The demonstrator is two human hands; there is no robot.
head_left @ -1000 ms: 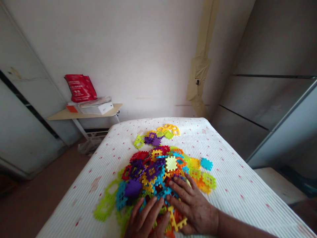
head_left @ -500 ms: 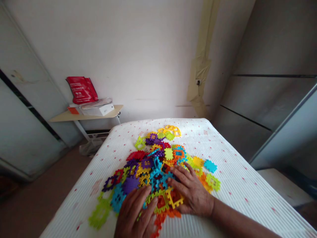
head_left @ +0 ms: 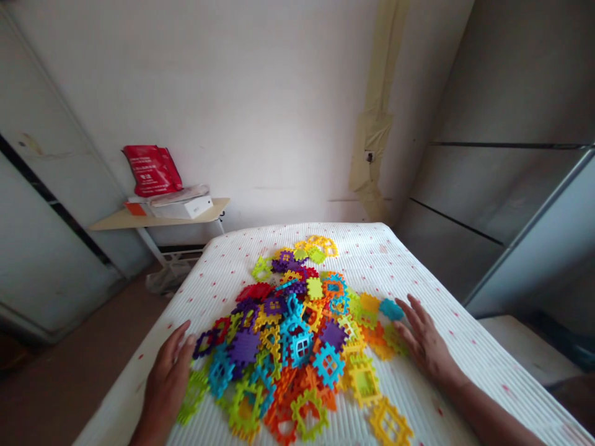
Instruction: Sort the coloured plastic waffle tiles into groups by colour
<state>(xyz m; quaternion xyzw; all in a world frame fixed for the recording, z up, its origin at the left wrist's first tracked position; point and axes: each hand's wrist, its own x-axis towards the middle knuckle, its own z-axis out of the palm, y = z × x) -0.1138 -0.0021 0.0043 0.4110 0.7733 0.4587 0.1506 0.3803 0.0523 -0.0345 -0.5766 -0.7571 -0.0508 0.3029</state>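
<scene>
A heap of colourful notched plastic building tiles (head_left: 302,347) spreads over the white ribbed cloth (head_left: 372,260). Some tiles are solid squares, others are window-like frames. At the heap's left edge rests my left hand (head_left: 168,371), fingers stretched out, beside a lime green tile (head_left: 193,393) and holding nothing. My right hand (head_left: 425,341) lies at the opposite edge with its fingers apart. Its fingertips are close to a light blue tile (head_left: 391,309) and partly cover a green one; whether they touch is hard to tell. A yellow window tile (head_left: 390,423) lies nearest me on the right.
Beyond the table's left side stands a small side table (head_left: 116,220) with a red bag (head_left: 153,172) and a white box (head_left: 183,209) on it. A wall (head_left: 279,124) rises behind. Grey cabinet doors (head_left: 502,179) stand to the right.
Both hands have moved apart, from over the near middle of the heap to its left and right edges. Tiles that they covered now show, and several lie spread nearer to me.
</scene>
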